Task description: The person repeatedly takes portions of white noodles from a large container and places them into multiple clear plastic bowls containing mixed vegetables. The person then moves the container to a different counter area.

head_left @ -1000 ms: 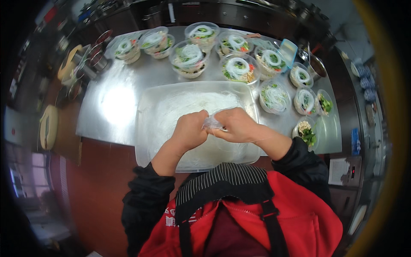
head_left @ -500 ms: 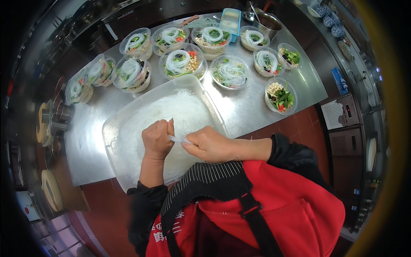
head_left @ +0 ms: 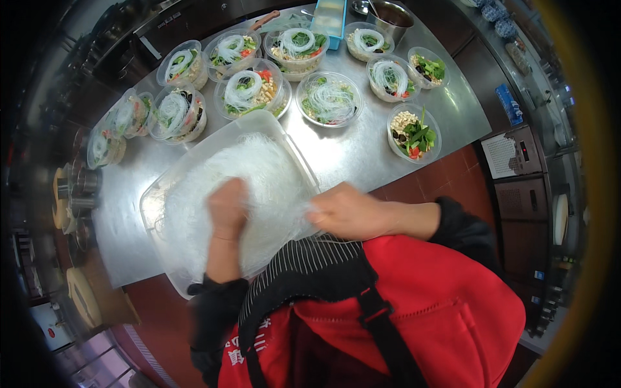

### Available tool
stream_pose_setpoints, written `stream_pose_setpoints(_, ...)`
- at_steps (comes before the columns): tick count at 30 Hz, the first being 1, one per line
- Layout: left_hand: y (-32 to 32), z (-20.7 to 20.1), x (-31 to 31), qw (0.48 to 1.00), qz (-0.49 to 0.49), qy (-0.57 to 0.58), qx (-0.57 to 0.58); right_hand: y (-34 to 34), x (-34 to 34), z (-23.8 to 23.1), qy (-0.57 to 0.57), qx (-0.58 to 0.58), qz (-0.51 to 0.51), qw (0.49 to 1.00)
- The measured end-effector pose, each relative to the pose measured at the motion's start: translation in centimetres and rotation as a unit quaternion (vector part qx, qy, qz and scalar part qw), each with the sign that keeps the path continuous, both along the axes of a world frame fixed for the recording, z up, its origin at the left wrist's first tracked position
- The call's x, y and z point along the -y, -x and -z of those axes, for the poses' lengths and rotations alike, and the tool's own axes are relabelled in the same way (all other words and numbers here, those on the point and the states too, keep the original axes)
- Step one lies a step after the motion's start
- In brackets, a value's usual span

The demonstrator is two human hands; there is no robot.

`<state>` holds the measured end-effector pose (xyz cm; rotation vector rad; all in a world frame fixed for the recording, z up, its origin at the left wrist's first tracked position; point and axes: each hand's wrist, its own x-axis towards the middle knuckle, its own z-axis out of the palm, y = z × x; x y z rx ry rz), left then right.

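Observation:
Both my hands hover over a big translucent plastic tub [head_left: 260, 119] that holds a mass of white glass noodles [head_left: 226, 161]. My left hand [head_left: 228, 205] is a closed fist above the middle of the tub, smeared by motion. My right hand [head_left: 352, 210] is closed at the tub's right edge, with pale noodle strands by its fingertips. The strands between the two fists are faint and blurred. Nearest beyond the tub is a round bowl of salad topped with noodles [head_left: 328, 99].
On the steel table [head_left: 381, 174] stand several more noodle-topped bowls, such as one behind the tub [head_left: 242, 94]. Two at the right, including the nearer bowl [head_left: 414, 132], show greens without noodles on top. A blue container [head_left: 328, 22] and a metal pot [head_left: 391, 19] stand at the back.
My fists have drawn apart, the right one moving right and the left slightly left. The white noodle bundle stretched between them before no longer shows distinctly. The whole view has shifted slightly.

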<state>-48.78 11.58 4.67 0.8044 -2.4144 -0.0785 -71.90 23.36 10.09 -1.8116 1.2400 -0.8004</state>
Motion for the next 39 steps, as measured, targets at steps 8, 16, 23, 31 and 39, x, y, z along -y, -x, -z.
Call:
stream_pose_setpoints(8, -4.5, 1.8, 0.8, 0.966, -0.224, -0.113, -0.059, 17.4, 0.1, 0.0, -0.098, 0.062, 0.366, 0.923)
stream_pose_setpoints(16, -1.8, 0.5, -0.3, 0.960, -0.228, -0.127, -0.098, 23.0, 0.2, 2.7, -0.045, -0.034, 0.421, 0.905)
stream_pose_setpoints(23, -1.2, 1.3, -1.0, 0.957, -0.235, -0.138, -0.096, 25.0, -1.3, 2.6, -0.050, 0.070, 0.452, 0.888)
stream_pose_setpoints(31, -0.5, 0.8, -0.9, 0.957, -0.236, -0.153, -0.078, 25.9, -1.7, 4.5, -0.060, 0.068, 0.453, 0.887)
stream_pose_setpoints(39, -0.2, 0.8, -0.6, 0.957, -0.228, -0.162, -0.077, 25.4, 1.3, 10.4, -0.160, -0.304, 0.271, 0.899)
